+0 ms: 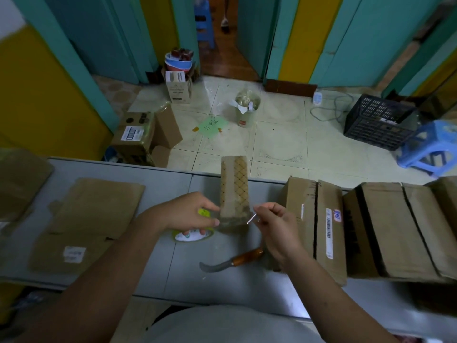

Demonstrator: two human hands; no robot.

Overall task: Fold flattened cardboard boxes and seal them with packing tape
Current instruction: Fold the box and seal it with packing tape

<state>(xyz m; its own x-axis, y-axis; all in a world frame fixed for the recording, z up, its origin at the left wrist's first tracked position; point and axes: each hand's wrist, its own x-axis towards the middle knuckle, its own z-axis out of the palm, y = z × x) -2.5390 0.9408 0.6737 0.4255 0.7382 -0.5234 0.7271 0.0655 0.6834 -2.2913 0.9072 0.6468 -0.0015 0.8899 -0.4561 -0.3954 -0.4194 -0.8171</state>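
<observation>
My left hand grips a roll of packing tape with a yellow-green core, held just above the grey table. A strip of clear tape runs from the roll to my right hand, which pinches its free end. Behind the strip a small cardboard box with a diamond pattern stands upright. Flattened cardboard boxes lie on the table to the left.
A curved knife with a wooden handle lies on the table below my hands. Bundles of strapped flat cartons fill the right side. On the floor beyond are boxes, a bin, a black crate and a blue stool.
</observation>
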